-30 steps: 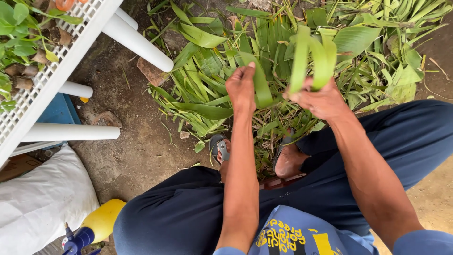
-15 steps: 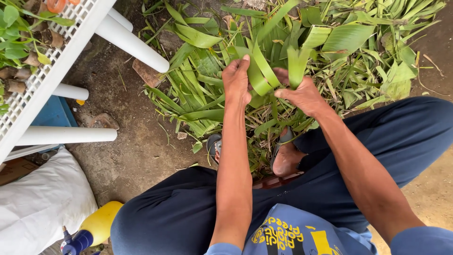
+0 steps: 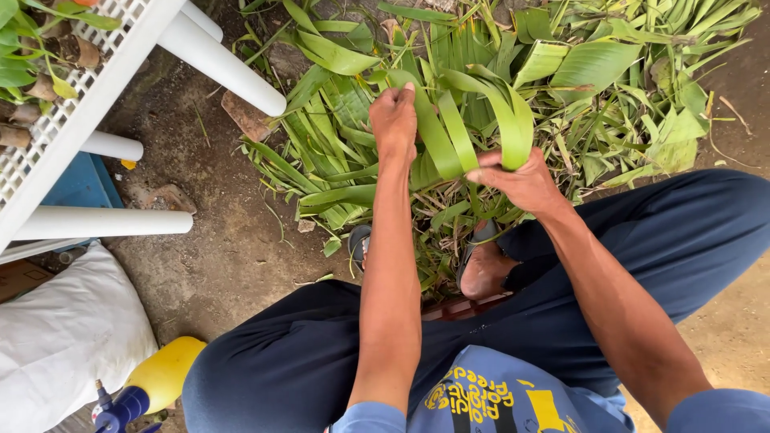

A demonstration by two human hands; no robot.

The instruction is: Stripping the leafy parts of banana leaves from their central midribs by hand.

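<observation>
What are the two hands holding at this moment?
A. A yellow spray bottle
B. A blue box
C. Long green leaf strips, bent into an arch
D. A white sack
C: the left hand and the right hand each grip an end of the green leaf strips, which arch between them above the leaf pile; the spray bottle lies untouched on the ground.
</observation>
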